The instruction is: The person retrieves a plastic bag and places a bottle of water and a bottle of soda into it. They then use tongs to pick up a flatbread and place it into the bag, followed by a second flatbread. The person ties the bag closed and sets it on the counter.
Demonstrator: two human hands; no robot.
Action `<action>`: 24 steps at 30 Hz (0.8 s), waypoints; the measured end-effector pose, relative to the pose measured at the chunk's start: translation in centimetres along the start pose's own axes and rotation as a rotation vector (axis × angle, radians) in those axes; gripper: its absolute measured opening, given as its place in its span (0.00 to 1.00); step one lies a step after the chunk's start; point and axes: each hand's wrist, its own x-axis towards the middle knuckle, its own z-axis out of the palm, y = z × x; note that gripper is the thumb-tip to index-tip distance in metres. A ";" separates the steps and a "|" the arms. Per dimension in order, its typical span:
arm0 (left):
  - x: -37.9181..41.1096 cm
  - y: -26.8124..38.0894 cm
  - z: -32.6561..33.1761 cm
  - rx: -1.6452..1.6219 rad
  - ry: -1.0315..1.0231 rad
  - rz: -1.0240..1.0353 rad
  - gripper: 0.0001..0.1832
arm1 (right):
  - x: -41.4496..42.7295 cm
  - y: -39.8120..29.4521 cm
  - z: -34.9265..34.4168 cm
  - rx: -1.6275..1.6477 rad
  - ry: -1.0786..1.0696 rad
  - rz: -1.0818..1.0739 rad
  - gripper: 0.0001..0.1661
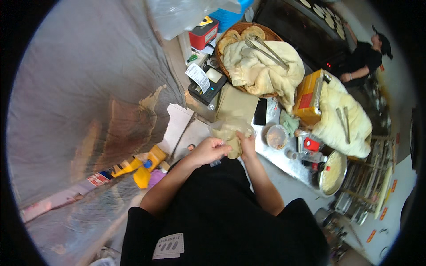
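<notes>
In front of my torso I hold a clear plastic bag (218,125) that surrounds a tan paper bag (235,148). My right hand (247,144) grips the bags from the right, its thumb lying along the paper. From the left, my left hand (213,151) pinches the near left side of the plastic with thumb and fingers. What the paper bag contains is hidden. Just beyond my hands lies a stack of flat tan paper bags (237,103) on the metal counter (273,156). A dark phone (260,111) rests at the stack's right edge.
A receipt printer (208,87) with a printed slip stands left of a wicker basket (221,61) holding flatbreads (253,32), cloth and tongs. To the right are a plastic tub (277,136), bottles (313,156) and a metal bowl (344,176). A co-worker (364,60) stands at the griddle.
</notes>
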 end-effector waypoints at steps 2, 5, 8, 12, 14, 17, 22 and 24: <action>-0.7 0.7 0.2 -0.117 -0.047 0.117 0.13 | -0.3 1.8 -0.6 0.023 0.058 -0.030 0.23; -2.8 1.8 1.1 -0.207 -0.289 0.167 0.09 | -1.6 1.6 -0.9 0.044 0.082 0.094 0.20; -4.0 1.8 2.6 0.015 -0.554 0.242 0.10 | -2.6 -0.4 -1.3 0.249 -0.179 0.332 0.23; -6.4 4.2 1.3 -0.224 -0.323 0.285 0.13 | -5.4 -5.5 -5.5 -0.293 -0.459 0.412 0.26; -7.7 5.0 1.3 -0.271 -0.406 0.329 0.15 | -7.7 -8.5 -5.7 -0.906 -0.431 0.109 0.19; -9.3 5.5 1.7 -0.421 -0.555 0.262 0.18 | -8.5 -9.2 -4.0 -1.136 -0.234 -0.299 0.19; -10.5 5.4 0.7 -0.457 -0.516 0.357 0.19 | -2.2 -6.9 -2.3 -0.960 -0.359 -0.444 0.17; -11.1 4.7 -0.9 -0.434 -0.368 0.400 0.18 | -1.0 -7.1 -2.0 -0.772 -0.469 -0.216 0.09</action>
